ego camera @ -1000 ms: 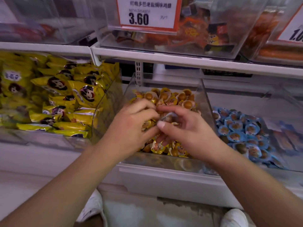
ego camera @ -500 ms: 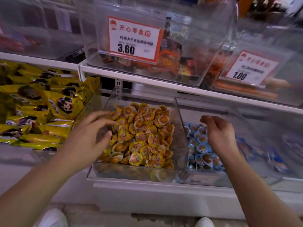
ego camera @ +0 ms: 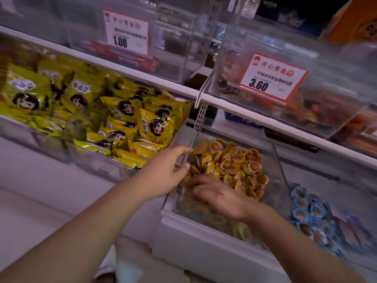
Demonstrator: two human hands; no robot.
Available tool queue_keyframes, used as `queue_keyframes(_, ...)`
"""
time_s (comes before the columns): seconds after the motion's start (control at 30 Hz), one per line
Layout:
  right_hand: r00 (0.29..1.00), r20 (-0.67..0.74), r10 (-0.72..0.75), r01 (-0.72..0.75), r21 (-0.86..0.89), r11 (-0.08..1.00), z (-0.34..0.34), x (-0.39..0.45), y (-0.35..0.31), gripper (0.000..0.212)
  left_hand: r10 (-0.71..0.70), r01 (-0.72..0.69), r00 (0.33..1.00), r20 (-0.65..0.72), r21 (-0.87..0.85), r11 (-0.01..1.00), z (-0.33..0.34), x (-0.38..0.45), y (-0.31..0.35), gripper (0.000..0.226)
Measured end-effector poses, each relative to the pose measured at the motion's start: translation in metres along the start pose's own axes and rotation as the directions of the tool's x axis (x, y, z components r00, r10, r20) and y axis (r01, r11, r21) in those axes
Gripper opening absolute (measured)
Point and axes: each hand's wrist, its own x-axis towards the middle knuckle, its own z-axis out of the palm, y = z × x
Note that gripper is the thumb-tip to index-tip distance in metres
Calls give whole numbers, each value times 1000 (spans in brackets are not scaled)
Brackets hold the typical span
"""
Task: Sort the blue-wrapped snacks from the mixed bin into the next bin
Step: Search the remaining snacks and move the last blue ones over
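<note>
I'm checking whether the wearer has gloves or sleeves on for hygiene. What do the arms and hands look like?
Both arms are bare to the frame's edge: no sleeves, gloves, watch or bands show. The left hand and right hand carry no visible rings. The left thumbnail looks short and unpainted. Motion blur hides finer marks.

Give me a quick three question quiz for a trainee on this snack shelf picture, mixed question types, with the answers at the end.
1. True or false: the right hand is inside the bin of yellow-wrapped snacks.
2. Which bin lies right of it? A) blue-wrapped snacks B) yellow bags
3. Fill in: the left hand touches that bin's ____ wall.

Key: 1 true; 2 A; 3 left.
</note>
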Motion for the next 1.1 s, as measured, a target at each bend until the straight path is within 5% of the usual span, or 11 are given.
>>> queue_keyframes(0.2, 998, -6, 60, -59, -337, 940, -6, -26, 45, 37, 12, -13, 999, 35, 23, 1000, -4, 3, 4, 43)
queue_keyframes(0.47, 977, -147, 154, -210, -545, 811, -13, -32, 38, 30, 21, -22, 999, 41, 36, 999, -6, 0, 8, 42)
queue_keyframes(0.53, 968, -235, 85, -195, -502, 842, -9, -26, 16, 33, 14, -16, 999, 47, 38, 999, -5, 2, 9, 42)
queue_keyframes(0.6, 967, -251, 47, -105, -223, 969, -3, -14, -9, 26, 11, -13, 999, 44, 33, 999, -6, 5, 10, 43)
queue_keyframes(0.7, 990, -49, 134, -129, 93, 987, 10, 7, -33, 31, -3, 3, 999, 44, -7, 1000, -7, 6, 11, 41)
queue_keyframes(0.8, 994, 18, 105, -105, -2, 994, 17, 5, -28, 37, -19, 20, 998, 65, -22, 1000, -8, 3, 10, 37)
queue_keyframes(0.97, 958, -24, 286, -287, -94, 953, -9, -18, 9, 51, -3, 5, 998, 66, -25, 1000, -9, 0, 11, 36)
queue_keyframes(1.1, 955, -87, 285, -298, -340, 892, -17, -17, 21, 53, -10, 9, 996, 83, 3, 1000, -7, -1, 14, 34)
